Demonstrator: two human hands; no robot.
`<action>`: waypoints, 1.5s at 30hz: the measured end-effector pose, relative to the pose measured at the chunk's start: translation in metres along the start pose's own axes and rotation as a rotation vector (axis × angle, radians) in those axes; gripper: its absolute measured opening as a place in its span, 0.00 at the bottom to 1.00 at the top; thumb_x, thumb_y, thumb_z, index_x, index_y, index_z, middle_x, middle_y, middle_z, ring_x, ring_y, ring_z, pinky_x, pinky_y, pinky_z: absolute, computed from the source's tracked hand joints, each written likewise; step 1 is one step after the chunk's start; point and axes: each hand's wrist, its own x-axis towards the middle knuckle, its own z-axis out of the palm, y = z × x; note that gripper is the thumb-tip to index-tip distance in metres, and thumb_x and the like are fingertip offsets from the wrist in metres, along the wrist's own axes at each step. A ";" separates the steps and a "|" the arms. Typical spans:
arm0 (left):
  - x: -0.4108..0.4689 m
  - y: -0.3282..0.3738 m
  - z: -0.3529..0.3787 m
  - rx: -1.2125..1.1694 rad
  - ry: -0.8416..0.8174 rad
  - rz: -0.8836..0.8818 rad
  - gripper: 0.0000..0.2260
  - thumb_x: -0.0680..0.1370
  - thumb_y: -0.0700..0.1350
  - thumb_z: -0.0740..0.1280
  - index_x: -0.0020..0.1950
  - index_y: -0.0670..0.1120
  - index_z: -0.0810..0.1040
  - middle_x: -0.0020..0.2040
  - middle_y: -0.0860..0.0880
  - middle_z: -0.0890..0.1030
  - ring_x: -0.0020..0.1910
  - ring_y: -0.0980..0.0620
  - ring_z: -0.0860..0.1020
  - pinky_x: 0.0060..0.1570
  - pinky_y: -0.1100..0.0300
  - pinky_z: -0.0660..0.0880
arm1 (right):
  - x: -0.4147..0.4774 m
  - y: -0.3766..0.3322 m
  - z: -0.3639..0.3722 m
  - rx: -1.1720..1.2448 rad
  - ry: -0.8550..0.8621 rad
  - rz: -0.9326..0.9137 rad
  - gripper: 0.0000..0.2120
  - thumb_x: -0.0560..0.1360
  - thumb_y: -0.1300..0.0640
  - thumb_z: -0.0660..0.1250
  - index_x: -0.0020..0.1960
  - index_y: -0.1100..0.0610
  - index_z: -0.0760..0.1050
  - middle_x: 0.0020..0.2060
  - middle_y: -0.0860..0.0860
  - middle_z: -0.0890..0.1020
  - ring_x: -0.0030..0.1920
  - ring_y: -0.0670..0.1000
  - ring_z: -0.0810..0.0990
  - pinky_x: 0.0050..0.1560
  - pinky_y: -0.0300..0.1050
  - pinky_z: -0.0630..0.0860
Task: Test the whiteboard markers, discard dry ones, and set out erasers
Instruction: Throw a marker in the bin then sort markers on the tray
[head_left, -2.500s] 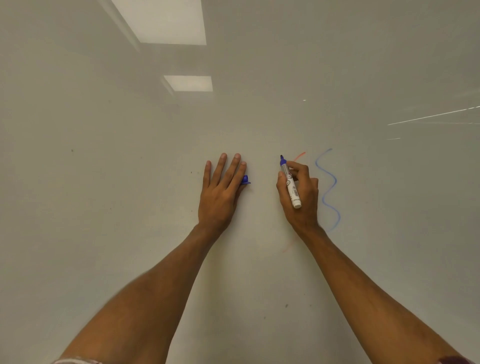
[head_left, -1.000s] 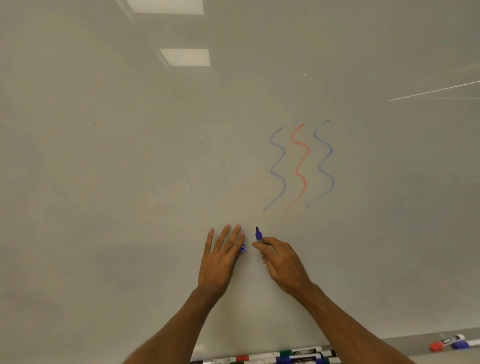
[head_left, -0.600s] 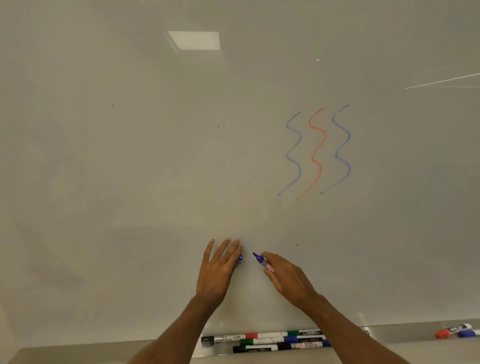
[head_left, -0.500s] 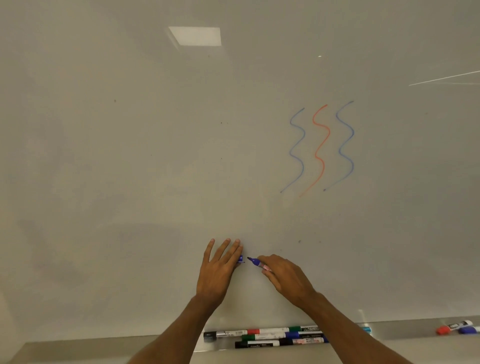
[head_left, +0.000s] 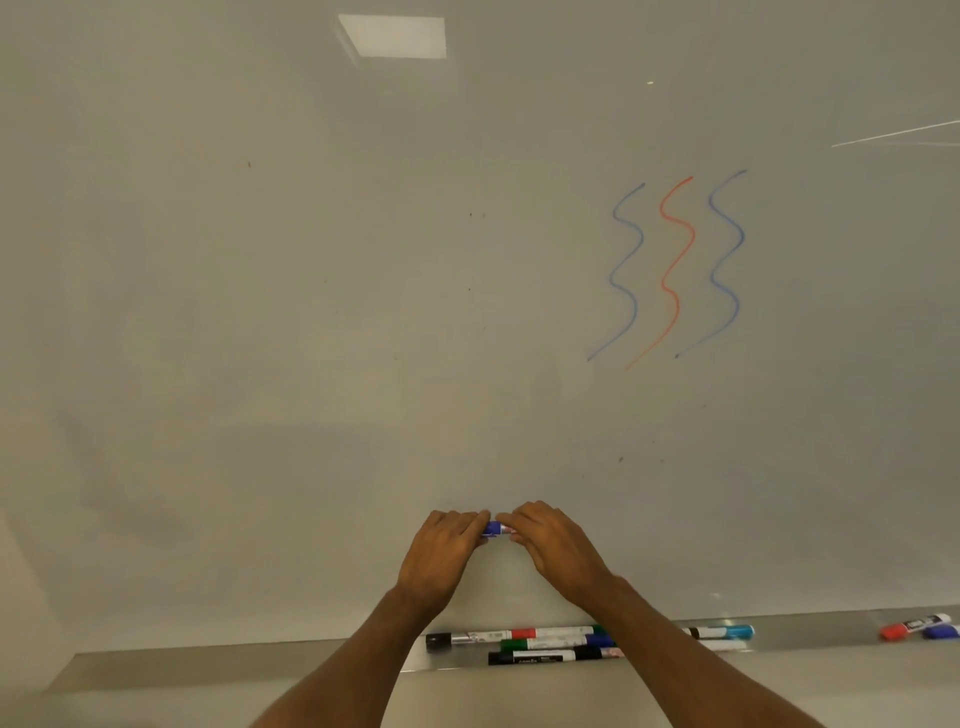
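Blue marker (head_left: 497, 529) sits low on whiteboard (head_left: 311, 312), pinched betw. left hand (head_left: 447, 551) & right hand (head_left: 550, 545), fingers of both curled on it, above tray (head_left: 208, 670) w/ more markers (head_left: 545, 644).

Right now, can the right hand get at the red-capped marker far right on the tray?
Probably yes, once freed: right hand and left hand both grip the blue marker; nothing blocks the way to the red-capped marker.

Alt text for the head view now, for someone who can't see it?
A blue marker is gripped between the left hand and right hand, low before the whiteboard. Three wavy lines, blue, orange, blue, sit upper right; markers lie in the tray below.
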 end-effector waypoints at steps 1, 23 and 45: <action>-0.002 0.000 0.001 -0.019 -0.016 -0.008 0.27 0.54 0.49 0.85 0.50 0.46 0.84 0.41 0.50 0.85 0.35 0.54 0.82 0.37 0.63 0.79 | 0.000 -0.003 0.003 0.035 -0.014 0.028 0.13 0.67 0.58 0.69 0.50 0.59 0.82 0.40 0.54 0.83 0.38 0.52 0.82 0.38 0.43 0.80; -0.046 0.008 0.040 -0.235 -0.378 -0.151 0.36 0.78 0.64 0.60 0.79 0.48 0.53 0.77 0.50 0.62 0.75 0.51 0.61 0.72 0.57 0.54 | -0.062 -0.031 0.036 -0.123 -0.129 0.353 0.08 0.68 0.54 0.74 0.44 0.57 0.83 0.35 0.54 0.84 0.35 0.54 0.81 0.40 0.46 0.77; 0.081 0.243 0.168 -0.308 -0.626 0.105 0.31 0.81 0.63 0.52 0.80 0.49 0.49 0.80 0.49 0.53 0.77 0.47 0.55 0.74 0.48 0.53 | -0.256 0.143 -0.037 -0.192 -0.146 0.660 0.13 0.67 0.59 0.76 0.51 0.56 0.81 0.46 0.52 0.84 0.48 0.52 0.83 0.55 0.47 0.76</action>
